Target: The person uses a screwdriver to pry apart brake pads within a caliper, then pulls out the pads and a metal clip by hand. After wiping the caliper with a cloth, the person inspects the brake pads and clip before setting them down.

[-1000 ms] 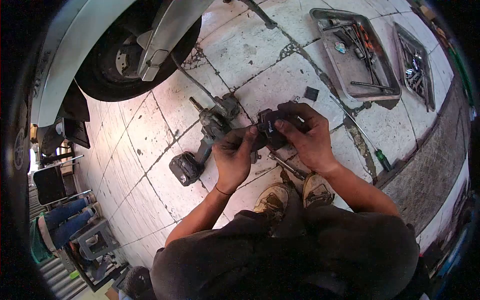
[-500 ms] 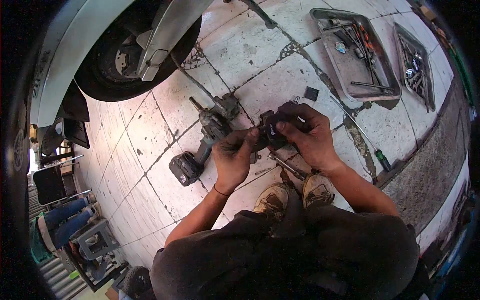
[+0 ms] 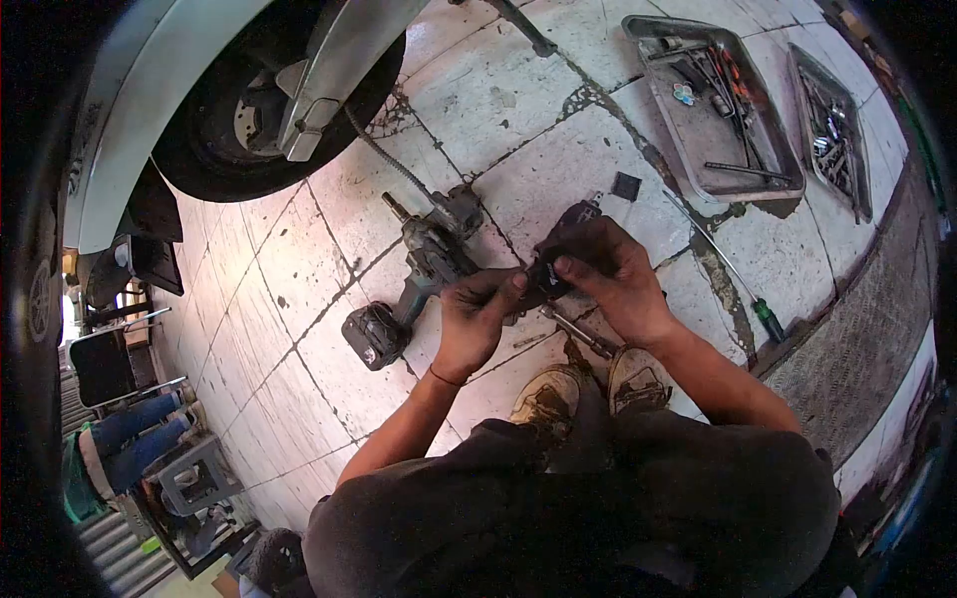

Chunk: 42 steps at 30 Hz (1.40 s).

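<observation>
Both hands meet above the tiled floor, around a small dark part (image 3: 543, 278). My left hand (image 3: 477, 321) pinches its left end between thumb and fingers. Closed on its right side is my right hand (image 3: 620, 289), the thumb pressed on its face. Fingers hide much of the part, so its outline is unclear. Below and beyond the hands lies another dark object (image 3: 576, 214), partly covered by my right hand. A cordless power tool (image 3: 427, 261) with a black battery rests on the floor to the left. A metal ratchet-like tool (image 3: 583, 335) lies near the shoes.
A wheel (image 3: 239, 130) under a light vehicle body is at the upper left. A tool tray (image 3: 708, 179) and a smaller tray (image 3: 847, 189) lie at the upper right. A green-handled screwdriver (image 3: 766, 317) is to the right. Another person's legs (image 3: 135, 439) show at the lower left.
My right hand has tilted and its fingers now cover more of the dark part. The part's face is turned and less visible. The whole view has shifted slightly.
</observation>
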### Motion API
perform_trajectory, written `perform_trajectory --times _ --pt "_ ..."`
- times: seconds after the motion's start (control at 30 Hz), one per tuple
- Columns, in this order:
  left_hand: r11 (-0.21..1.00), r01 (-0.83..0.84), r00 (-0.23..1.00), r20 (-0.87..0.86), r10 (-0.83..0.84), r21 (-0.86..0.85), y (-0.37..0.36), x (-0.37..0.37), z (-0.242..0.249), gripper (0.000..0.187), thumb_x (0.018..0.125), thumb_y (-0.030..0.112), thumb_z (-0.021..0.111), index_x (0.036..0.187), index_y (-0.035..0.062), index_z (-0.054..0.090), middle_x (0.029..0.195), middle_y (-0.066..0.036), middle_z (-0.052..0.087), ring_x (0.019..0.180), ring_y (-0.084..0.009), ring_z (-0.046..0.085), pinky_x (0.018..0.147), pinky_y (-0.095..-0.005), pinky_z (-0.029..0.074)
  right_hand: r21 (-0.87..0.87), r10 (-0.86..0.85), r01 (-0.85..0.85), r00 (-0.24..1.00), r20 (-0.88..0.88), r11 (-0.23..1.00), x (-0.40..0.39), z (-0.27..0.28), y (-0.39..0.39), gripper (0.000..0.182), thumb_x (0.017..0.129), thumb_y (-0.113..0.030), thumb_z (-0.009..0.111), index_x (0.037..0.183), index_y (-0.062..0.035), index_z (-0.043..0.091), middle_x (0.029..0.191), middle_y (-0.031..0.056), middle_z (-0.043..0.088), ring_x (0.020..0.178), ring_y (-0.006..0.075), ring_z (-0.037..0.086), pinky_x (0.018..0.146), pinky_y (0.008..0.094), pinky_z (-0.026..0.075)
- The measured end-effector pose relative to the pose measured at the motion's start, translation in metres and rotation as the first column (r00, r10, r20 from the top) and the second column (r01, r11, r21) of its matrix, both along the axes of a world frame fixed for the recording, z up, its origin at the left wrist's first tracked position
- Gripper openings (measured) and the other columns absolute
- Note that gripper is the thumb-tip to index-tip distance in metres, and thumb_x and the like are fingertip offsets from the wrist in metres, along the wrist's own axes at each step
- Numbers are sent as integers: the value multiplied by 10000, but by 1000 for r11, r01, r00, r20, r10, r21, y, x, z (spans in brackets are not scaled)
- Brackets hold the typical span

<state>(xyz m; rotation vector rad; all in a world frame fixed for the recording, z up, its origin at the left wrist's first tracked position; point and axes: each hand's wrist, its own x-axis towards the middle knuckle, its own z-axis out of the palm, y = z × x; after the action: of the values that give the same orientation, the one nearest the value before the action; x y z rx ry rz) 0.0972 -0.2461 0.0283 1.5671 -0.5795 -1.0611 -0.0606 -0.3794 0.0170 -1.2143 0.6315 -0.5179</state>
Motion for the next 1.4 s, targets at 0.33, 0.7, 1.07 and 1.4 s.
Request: perform_trajectory --times 0.33,0.7,1.07,1.4 --pt "994 -104 770 635 60 32 -23 126 -59 570 793 311 799 1228 11 585 992 -132 700 908 -205 645 803 -327 523 670 -50 37 999 1 742 -25 -21 2 404 871 7 663 1250 -12 527 1130 124 639 1013 232 631 893 362 522" --pt "952 93 612 737 -285 291 -48 121 -63 768 775 370 797 1314 -69 472 1046 -204 694 1033 -292 667 892 -371 522 665 -35 46 999 -30 745 -40 -36 0 390 863 6 642 1234 57 533 1124 135 645 1036 237 630 933 365 510" --pt "948 -5 877 -456 -149 -318 -16 78 24 608 1016 411 404 1470 15 325 1424 -188 479 1283 -303 495 1048 -452 423 543 -15 -104 978 209 833 44 18 -14 380 916 -202 643 1220 10 559 1109 106 649 1010 206 635 891 344 521" --pt "937 -331 880 -396 263 -112 -11 36 20 639 966 590 433 1300 54 529 1244 -108 607 1119 -223 592 973 -371 463 -154 69 -54 993 95 987 59 15 16 379 909 -279 669 1130 13 573 939 134 670 906 203 625 821 351 502"
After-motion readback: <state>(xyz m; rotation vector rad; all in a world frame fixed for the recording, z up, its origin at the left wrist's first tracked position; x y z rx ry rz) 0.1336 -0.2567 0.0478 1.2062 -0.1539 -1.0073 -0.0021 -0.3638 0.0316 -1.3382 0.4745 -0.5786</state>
